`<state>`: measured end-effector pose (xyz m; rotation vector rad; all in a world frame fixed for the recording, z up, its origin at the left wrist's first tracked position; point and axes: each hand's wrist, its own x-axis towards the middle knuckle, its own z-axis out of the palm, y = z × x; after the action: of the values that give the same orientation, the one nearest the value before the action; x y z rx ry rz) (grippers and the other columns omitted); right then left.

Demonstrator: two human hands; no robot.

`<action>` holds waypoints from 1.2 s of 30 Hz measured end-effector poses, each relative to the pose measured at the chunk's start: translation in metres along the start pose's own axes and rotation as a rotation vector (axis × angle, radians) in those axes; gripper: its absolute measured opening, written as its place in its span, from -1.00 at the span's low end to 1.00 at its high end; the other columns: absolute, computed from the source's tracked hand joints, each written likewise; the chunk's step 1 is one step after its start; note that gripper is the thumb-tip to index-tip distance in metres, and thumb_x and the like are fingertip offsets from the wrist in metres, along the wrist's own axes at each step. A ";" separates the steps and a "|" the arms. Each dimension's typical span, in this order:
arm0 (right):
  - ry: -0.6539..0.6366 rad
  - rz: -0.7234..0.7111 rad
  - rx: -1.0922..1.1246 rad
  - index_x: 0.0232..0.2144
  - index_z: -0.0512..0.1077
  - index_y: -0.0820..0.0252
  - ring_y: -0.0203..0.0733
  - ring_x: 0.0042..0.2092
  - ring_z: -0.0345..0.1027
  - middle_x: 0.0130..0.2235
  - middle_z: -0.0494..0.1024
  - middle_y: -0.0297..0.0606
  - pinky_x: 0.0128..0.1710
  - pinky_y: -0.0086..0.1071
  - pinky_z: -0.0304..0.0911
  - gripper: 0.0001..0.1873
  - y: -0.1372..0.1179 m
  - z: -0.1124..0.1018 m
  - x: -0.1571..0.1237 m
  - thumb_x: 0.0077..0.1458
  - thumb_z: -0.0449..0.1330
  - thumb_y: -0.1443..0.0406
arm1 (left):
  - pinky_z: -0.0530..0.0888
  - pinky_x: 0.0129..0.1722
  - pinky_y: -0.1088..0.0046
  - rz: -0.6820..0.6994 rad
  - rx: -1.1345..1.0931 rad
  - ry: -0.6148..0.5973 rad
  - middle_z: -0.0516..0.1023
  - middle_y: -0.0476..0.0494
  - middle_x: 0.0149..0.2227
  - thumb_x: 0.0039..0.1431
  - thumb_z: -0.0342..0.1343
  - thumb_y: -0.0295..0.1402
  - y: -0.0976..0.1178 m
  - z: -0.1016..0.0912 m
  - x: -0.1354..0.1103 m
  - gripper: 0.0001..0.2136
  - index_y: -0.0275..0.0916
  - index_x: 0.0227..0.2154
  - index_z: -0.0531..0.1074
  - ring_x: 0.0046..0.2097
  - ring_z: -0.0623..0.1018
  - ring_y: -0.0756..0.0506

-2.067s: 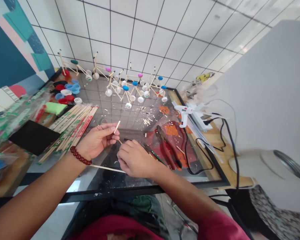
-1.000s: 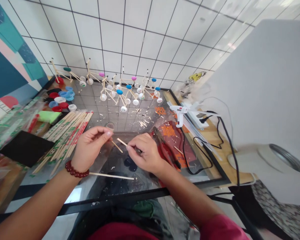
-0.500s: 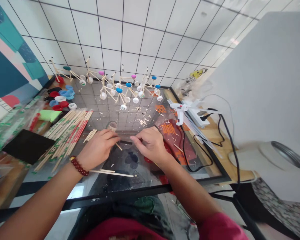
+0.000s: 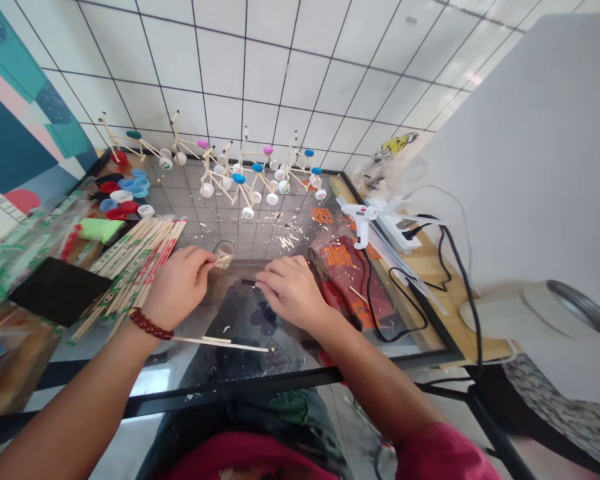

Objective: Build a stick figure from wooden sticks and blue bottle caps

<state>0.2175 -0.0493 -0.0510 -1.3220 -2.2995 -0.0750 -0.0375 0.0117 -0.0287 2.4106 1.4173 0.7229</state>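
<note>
My left hand (image 4: 177, 283), wearing a beaded bracelet (image 4: 151, 325), is closed in a pinch beside a small clear cup (image 4: 225, 250). A short pale wooden stick (image 4: 215, 261) appears to be at its fingertips, against the cup's near side. My right hand (image 4: 291, 288) is closed, its thumb and fingers gripping a thin black strip (image 4: 249, 282) whose end points left. Red-handled pliers (image 4: 336, 291) lie just right of that hand. In front of both hands, a long thin stick (image 4: 245, 347) and a shorter stick (image 4: 216, 340) rest on the glass tabletop (image 4: 290, 357).
Stick figures with bottle-cap wheels (image 4: 240, 180) stand along the back. Bundled chopsticks (image 4: 130, 267), coloured caps (image 4: 125, 197) and a black sheet (image 4: 60, 290) lie left. A white glue gun (image 4: 361, 223) with its cord and a power strip (image 4: 397, 230) sit right. Wood scraps (image 4: 287, 241) are scattered mid-table.
My left hand has moved left and slightly away from me, to the cup, apart from the black strip. My right hand has shifted slightly left, and more of the pliers shows.
</note>
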 end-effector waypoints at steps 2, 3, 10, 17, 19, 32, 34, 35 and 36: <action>0.005 0.003 -0.005 -0.21 0.63 0.10 -0.08 -0.15 0.47 -0.22 0.70 -0.24 -0.10 -0.15 0.10 -0.84 -0.001 -0.001 0.000 0.44 0.24 0.32 | 0.57 -0.14 0.28 -0.083 -0.193 -0.030 0.76 -0.17 -0.20 0.32 0.14 -0.26 -0.004 -0.006 0.002 -0.80 -0.16 -0.19 0.65 -0.19 0.68 -0.21; 0.005 0.012 -0.010 -0.21 0.64 0.10 -0.09 -0.15 0.47 -0.21 0.70 -0.24 -0.09 -0.15 0.10 -0.83 -0.001 -0.001 0.000 0.45 0.24 0.31 | 0.57 -0.17 0.31 -0.114 -0.257 -0.080 0.78 -0.13 -0.22 0.29 0.18 -0.20 -0.006 -0.009 0.003 -0.79 -0.14 -0.19 0.67 -0.21 0.68 -0.20; 0.075 0.020 -0.044 -0.22 0.63 0.10 -0.14 -0.17 0.48 -0.22 0.69 -0.29 -0.08 -0.16 0.09 -0.78 -0.001 -0.004 0.000 0.48 0.20 0.31 | 0.50 -0.12 0.25 -0.311 0.238 0.058 0.79 -0.28 -0.06 0.38 0.05 -0.18 -0.009 -0.040 0.007 -0.64 -0.21 -0.11 0.72 -0.06 0.70 -0.30; 0.124 0.031 -0.060 -0.22 0.64 0.09 -0.15 -0.18 0.49 -0.20 0.72 -0.28 -0.07 -0.16 0.09 -0.77 -0.003 -0.006 0.000 0.47 0.20 0.29 | 0.33 -0.33 0.29 -0.480 0.421 -0.209 0.76 -0.39 -0.18 0.39 0.05 -0.02 -0.005 -0.055 0.012 -0.55 -0.28 -0.16 0.71 -0.14 0.65 -0.35; 0.113 0.041 -0.063 -0.22 0.65 0.07 -0.14 -0.17 0.50 -0.20 0.72 -0.28 -0.06 -0.15 0.10 -0.76 -0.004 -0.007 0.000 0.48 0.19 0.28 | 0.32 -0.36 0.28 -0.457 0.447 -0.292 0.75 -0.40 -0.19 0.36 0.09 0.04 -0.006 -0.047 0.012 -0.55 -0.23 -0.29 0.70 -0.13 0.66 -0.36; -0.032 -0.026 0.055 -0.13 0.65 0.10 -0.08 -0.11 0.49 -0.16 0.72 -0.23 -0.04 -0.14 0.10 -0.79 -0.007 -0.007 0.002 0.50 0.20 0.24 | 0.35 -0.40 0.25 -0.396 0.513 -0.305 0.74 -0.42 -0.25 0.42 -0.02 -0.18 -0.008 -0.029 0.011 -0.63 -0.21 -0.32 0.65 -0.19 0.70 -0.37; -0.091 -0.080 0.047 -0.10 0.65 0.11 -0.07 -0.10 0.48 -0.14 0.71 -0.22 -0.04 -0.15 0.10 -0.80 -0.015 -0.002 0.004 0.49 0.22 0.21 | 0.36 -0.40 0.23 -0.397 0.507 -0.288 0.74 -0.45 -0.22 0.42 -0.01 -0.20 -0.008 -0.028 0.011 -0.64 -0.23 -0.29 0.66 -0.17 0.70 -0.40; -0.125 -0.101 0.034 -0.11 0.64 0.11 -0.07 -0.09 0.47 -0.13 0.70 -0.21 -0.05 -0.15 0.09 -0.81 -0.020 0.000 0.005 0.49 0.23 0.21 | 0.36 -0.39 0.22 -0.395 0.502 -0.279 0.74 -0.46 -0.21 0.41 -0.01 -0.20 -0.009 -0.028 0.011 -0.64 -0.23 -0.28 0.66 -0.17 0.70 -0.41; -0.161 -0.118 0.018 -0.13 0.64 0.11 -0.07 -0.08 0.46 -0.12 0.70 -0.21 -0.06 -0.16 0.09 -0.81 -0.024 0.002 0.006 0.49 0.23 0.22 | 0.37 -0.38 0.21 -0.393 0.499 -0.269 0.73 -0.47 -0.20 0.41 -0.01 -0.21 -0.009 -0.027 0.010 -0.64 -0.24 -0.27 0.67 -0.16 0.69 -0.42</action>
<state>0.1946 -0.0562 -0.0459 -1.2229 -2.5063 0.0142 -0.0547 0.0246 -0.0071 2.3112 2.0413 -0.0584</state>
